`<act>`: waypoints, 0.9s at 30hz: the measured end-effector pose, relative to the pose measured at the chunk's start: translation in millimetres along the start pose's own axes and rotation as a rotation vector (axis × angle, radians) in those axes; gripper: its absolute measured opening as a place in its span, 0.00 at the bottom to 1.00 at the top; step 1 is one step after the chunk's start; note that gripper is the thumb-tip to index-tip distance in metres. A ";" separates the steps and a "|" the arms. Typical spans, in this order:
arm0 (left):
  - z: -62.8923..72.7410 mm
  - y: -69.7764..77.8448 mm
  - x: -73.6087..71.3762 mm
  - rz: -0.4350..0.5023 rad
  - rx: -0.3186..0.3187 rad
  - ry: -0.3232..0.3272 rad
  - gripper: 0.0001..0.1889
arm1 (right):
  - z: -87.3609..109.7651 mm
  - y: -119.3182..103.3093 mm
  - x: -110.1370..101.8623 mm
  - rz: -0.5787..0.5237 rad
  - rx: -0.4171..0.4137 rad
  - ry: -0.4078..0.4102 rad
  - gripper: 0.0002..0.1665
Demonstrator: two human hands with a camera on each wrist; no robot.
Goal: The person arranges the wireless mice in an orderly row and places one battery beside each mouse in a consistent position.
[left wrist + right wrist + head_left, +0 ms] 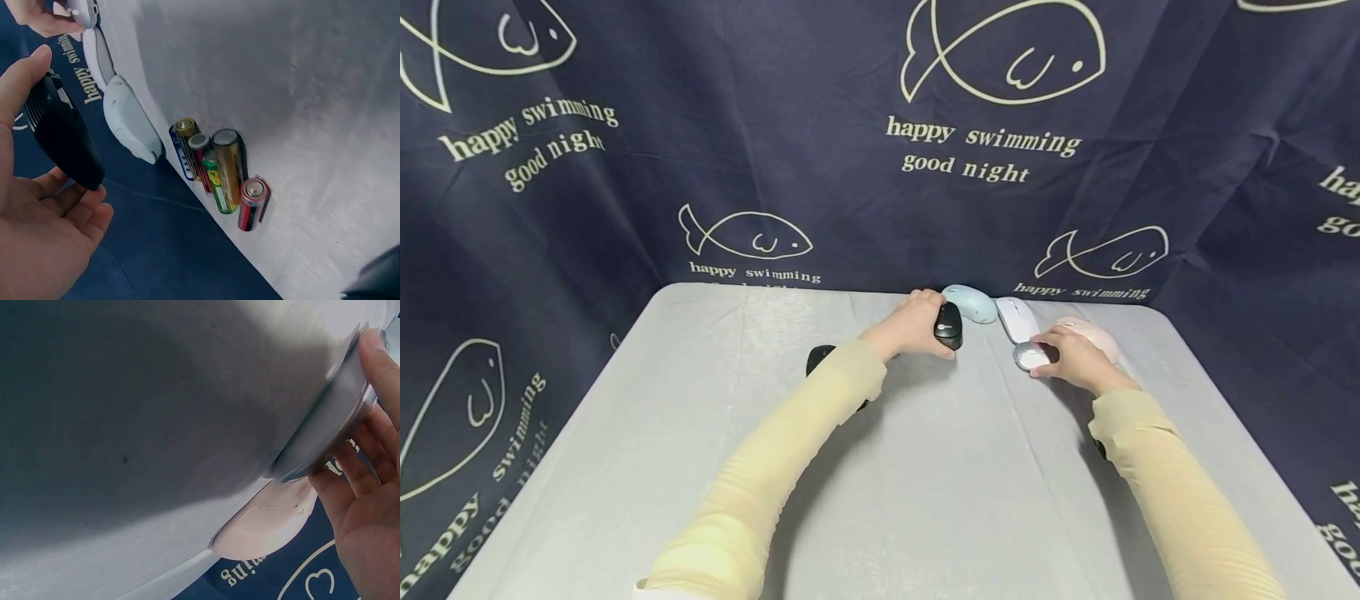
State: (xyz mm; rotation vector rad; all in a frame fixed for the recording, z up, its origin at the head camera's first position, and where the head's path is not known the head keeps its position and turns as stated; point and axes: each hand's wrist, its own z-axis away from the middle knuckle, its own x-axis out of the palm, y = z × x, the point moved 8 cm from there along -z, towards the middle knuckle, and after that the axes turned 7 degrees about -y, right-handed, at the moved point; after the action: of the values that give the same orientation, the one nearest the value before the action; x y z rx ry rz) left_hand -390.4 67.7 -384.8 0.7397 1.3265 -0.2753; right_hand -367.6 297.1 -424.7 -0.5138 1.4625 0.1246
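Near the back of the table, my left hand [913, 327] holds a black computer mouse [949, 323] between thumb and fingers. It is tilted and appears raised off the tabletop in the left wrist view. To the right, my right hand [1077, 360] grips a silver-grey mouse [1028, 357] by its sides; whether it touches the table is hard to tell. Behind the hands lie a light blue mouse [972, 304] and a white mouse [1017, 319]. A pink mouse [265, 526], beyond the right hand, is partly covered by it in the head view.
Several batteries [228, 165] are grouped by the table's back edge, hidden in the head view. A black object [818, 358] sits partly under the left forearm, and another dark thing [1100, 447] shows beside the right sleeve. Dark blue printed cloth [865, 208] hangs behind the table [925, 492].
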 end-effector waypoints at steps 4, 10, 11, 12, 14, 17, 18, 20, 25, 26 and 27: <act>10.6 -5.5 -6.0 0.024 0.001 0.029 0.48 | -0.6 -1.1 -0.2 -0.002 0.007 -0.003 0.38; 26.6 -9.0 -10.4 0.033 0.010 0.056 0.46 | 0.4 -2.3 -1.4 -0.005 0.013 -0.007 0.38; 29.4 -9.1 -10.3 0.035 0.011 0.058 0.45 | 0.6 -2.1 -1.3 -0.006 0.013 -0.009 0.38; 32.0 -9.0 -10.0 0.036 0.013 0.061 0.45 | 0.9 -1.8 -1.1 -0.007 0.014 -0.010 0.38; 37.4 -8.1 -9.6 0.036 0.019 0.068 0.43 | 1.3 -1.1 -1.1 -0.007 0.016 -0.012 0.38; 45.9 -5.9 -9.0 0.038 0.031 0.083 0.42 | 1.4 0.2 -0.9 -0.006 0.021 -0.015 0.38; 48.7 -5.1 -8.5 0.038 0.034 0.089 0.42 | 1.3 0.4 -0.7 -0.006 0.022 -0.016 0.38; 54.0 -3.8 -6.5 0.030 0.041 0.098 0.42 | 0.6 1.0 -0.1 -0.005 0.022 -0.018 0.38; 65.8 -3.8 2.0 0.028 0.032 0.099 0.44 | -0.7 1.0 1.3 -0.005 0.008 -0.013 0.38; 68.0 -4.1 3.6 0.029 0.026 0.098 0.45 | -0.6 0.7 1.3 -0.006 0.005 -0.011 0.38; 70.2 -4.1 5.3 0.028 0.023 0.097 0.45 | -0.5 0.2 0.9 -0.006 0.002 -0.009 0.38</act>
State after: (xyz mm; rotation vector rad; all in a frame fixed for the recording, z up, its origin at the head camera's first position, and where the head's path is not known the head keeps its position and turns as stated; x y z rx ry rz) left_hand -337.0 21.7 -387.1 0.7990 1.4053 -0.2348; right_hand -368.0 296.9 -425.7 -0.5156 1.4519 0.1205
